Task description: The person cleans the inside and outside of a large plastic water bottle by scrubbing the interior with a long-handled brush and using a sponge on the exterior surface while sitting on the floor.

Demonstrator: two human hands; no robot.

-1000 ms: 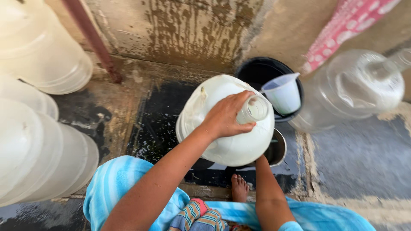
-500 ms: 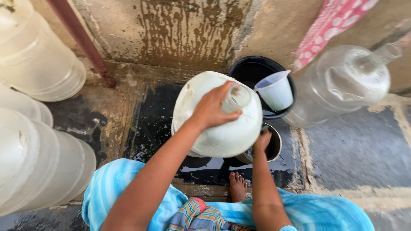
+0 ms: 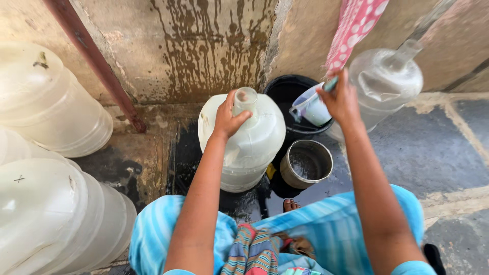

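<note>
beside the black bucket (image 3: 285, 91), your left hand (image 3: 227, 118) is wrapped around the neck of the upright water jug (image 3: 244, 142). your right hand (image 3: 341, 99) grips the handle of a pale plastic mug (image 3: 310, 108) just right of the jug's mouth, over the bucket. the mug's contents are hidden.

A single camera rides on the person's head and looks steeply down along both forearms, facing a stained wall (image 3: 168, 46) just past the hands. It sits close, so the arms fill the lower frame. The left hand (image 3: 227, 118) lies near the middle, the right hand (image 3: 340, 99) further right and slightly higher. Beyond the fingertips is the wall's foot; below the wrists, the person's lap. No second view overlaps it.
</note>
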